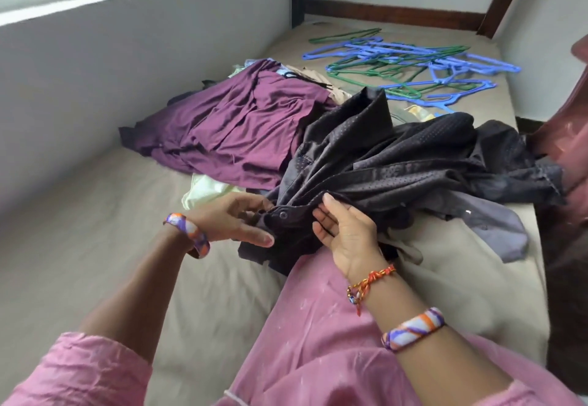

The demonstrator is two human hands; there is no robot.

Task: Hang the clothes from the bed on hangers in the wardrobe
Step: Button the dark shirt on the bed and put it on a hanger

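A dark dotted shirt lies crumpled on the bed in front of me. My left hand pinches its buttoned edge, close to a dark button. My right hand holds the same edge from the right, with the fingertips tucked under the fabric. A purple garment is spread behind the shirt, and a pale green piece peeks out beneath it. Several blue and green hangers lie scattered at the far end of the bed.
A grey garment lies at the bed's right side. Grey walls close in on the left and far right. A dark wooden frame stands behind the hangers. A reddish-brown object borders the right edge.
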